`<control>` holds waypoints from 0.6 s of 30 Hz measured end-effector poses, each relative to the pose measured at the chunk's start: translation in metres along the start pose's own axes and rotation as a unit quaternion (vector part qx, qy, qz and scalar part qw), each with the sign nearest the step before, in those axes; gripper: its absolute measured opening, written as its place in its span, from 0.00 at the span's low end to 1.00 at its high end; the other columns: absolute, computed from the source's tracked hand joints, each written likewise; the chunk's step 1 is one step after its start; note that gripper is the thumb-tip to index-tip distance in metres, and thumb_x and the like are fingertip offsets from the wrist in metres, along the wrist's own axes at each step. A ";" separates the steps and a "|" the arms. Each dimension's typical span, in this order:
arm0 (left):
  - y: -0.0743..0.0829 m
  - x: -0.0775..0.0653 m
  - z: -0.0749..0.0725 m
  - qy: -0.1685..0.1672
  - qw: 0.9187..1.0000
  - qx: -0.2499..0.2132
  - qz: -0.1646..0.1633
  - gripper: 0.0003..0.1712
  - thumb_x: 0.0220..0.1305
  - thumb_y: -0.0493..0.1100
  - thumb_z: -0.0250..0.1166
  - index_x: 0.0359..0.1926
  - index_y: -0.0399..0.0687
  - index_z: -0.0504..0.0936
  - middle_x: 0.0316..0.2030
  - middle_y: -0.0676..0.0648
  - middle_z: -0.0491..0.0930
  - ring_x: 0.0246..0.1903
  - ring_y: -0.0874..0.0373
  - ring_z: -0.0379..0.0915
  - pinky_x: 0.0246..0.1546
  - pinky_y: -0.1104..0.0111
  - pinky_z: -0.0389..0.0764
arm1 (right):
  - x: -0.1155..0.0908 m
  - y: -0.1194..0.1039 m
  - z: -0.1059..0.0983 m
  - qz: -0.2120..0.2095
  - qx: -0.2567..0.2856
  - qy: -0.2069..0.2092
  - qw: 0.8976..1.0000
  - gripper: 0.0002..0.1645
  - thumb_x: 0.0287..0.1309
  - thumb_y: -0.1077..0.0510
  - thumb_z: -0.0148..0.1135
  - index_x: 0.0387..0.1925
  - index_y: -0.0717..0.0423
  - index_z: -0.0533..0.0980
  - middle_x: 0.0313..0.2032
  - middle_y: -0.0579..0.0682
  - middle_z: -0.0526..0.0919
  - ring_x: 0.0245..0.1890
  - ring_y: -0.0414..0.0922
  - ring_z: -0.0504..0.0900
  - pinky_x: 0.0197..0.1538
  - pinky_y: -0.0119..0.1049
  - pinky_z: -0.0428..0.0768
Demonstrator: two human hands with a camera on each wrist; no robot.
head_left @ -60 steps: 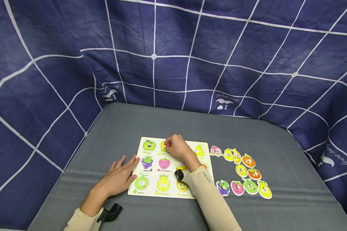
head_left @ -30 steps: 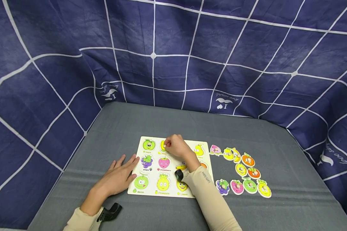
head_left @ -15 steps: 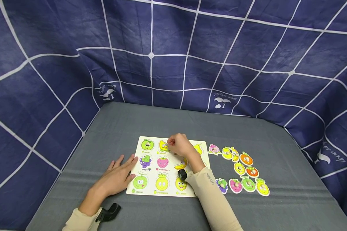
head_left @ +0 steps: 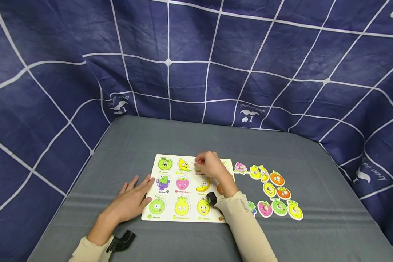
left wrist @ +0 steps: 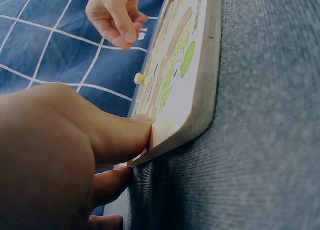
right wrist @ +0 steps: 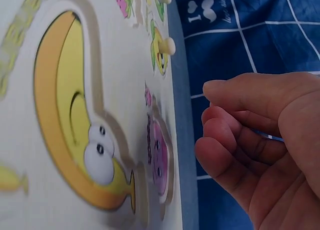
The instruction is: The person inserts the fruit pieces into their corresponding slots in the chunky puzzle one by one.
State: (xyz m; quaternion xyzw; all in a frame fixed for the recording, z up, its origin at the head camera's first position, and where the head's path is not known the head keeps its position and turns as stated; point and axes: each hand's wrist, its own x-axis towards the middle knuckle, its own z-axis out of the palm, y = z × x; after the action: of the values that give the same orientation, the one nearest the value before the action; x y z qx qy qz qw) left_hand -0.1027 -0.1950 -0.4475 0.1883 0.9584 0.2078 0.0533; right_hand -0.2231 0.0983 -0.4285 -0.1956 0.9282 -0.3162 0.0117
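In the head view a white fruit puzzle board (head_left: 193,194) lies on the grey table. My left hand (head_left: 131,200) rests at its left edge, fingers straight and spread. In the left wrist view the thumb (left wrist: 115,135) presses at the board's corner. Over the board's far side hovers my right hand (head_left: 211,164), fingers loosely curled round nothing. The mango piece (right wrist: 161,50), its knob sticking up, sits in the board, as does the apple piece (head_left: 165,164). Beneath the right hand, in the right wrist view, are the peach recess (right wrist: 160,160) and banana recess (right wrist: 70,115).
Right of the board lie several loose knobbed pieces: peach (head_left: 240,168), pear (head_left: 255,172), banana (head_left: 264,174), orange (head_left: 277,178), lemon (head_left: 269,189), tomato (head_left: 283,193), strawberry (head_left: 265,209), melon (head_left: 279,207) and pineapple (head_left: 295,210). The right forearm partly hides the grape piece (head_left: 252,208). A blue curtain (head_left: 196,83) encloses the table.
My right hand has let go of the mango piece and moved right, leaving it uncovered in the board. My left hand stays at the board's edge. The head view has shifted slightly.
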 end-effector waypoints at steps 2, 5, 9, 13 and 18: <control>0.000 0.000 0.000 0.000 1.000 0.002 0.000 0.35 0.69 0.43 0.62 0.73 0.41 0.63 0.72 0.37 0.60 0.69 0.26 0.49 0.61 0.29 0.50 | -0.002 0.002 -0.002 0.002 0.000 0.001 1.000 0.02 0.57 0.63 0.67 0.32 0.59 0.84 0.23 0.43 0.80 0.25 0.37 0.75 0.34 0.31 0.76; 0.000 0.000 0.001 0.000 1.000 0.003 -0.001 0.35 0.69 0.43 0.62 0.73 0.41 0.63 0.72 0.37 0.60 0.69 0.26 0.49 0.61 0.29 0.50 | -0.005 0.005 -0.005 0.002 0.006 0.002 1.000 0.02 0.57 0.64 0.68 0.32 0.60 0.84 0.24 0.43 0.80 0.25 0.38 0.75 0.34 0.31 0.77; 0.000 0.000 0.001 0.004 1.000 0.004 0.001 0.35 0.69 0.43 0.62 0.73 0.41 0.63 0.72 0.37 0.60 0.69 0.26 0.49 0.61 0.29 0.50 | -0.009 0.010 -0.009 0.001 0.007 0.009 1.000 0.02 0.56 0.64 0.68 0.30 0.60 0.84 0.23 0.43 0.79 0.25 0.39 0.74 0.33 0.31 0.75; 0.000 0.001 0.001 0.008 1.000 0.007 0.003 0.35 0.69 0.43 0.63 0.73 0.41 0.64 0.71 0.37 0.61 0.69 0.26 0.50 0.60 0.29 0.51 | -0.013 0.016 -0.014 0.003 0.004 0.025 1.000 0.02 0.55 0.64 0.68 0.29 0.60 0.84 0.21 0.43 0.78 0.24 0.38 0.74 0.32 0.31 0.75; 0.000 0.000 0.002 0.009 1.000 0.007 0.003 0.35 0.69 0.43 0.63 0.73 0.41 0.64 0.71 0.37 0.61 0.69 0.26 0.50 0.60 0.29 0.51 | -0.018 0.023 -0.020 0.007 0.004 0.034 0.999 0.02 0.53 0.64 0.67 0.29 0.60 0.84 0.21 0.43 0.78 0.24 0.38 0.75 0.32 0.31 0.75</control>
State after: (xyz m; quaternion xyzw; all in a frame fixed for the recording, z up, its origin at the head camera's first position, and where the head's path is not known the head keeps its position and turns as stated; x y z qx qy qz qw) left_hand -0.1027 -0.1943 -0.4490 0.1893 0.9599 0.2024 0.0428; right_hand -0.2180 0.1337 -0.4280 -0.1783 0.9281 -0.3265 -0.0172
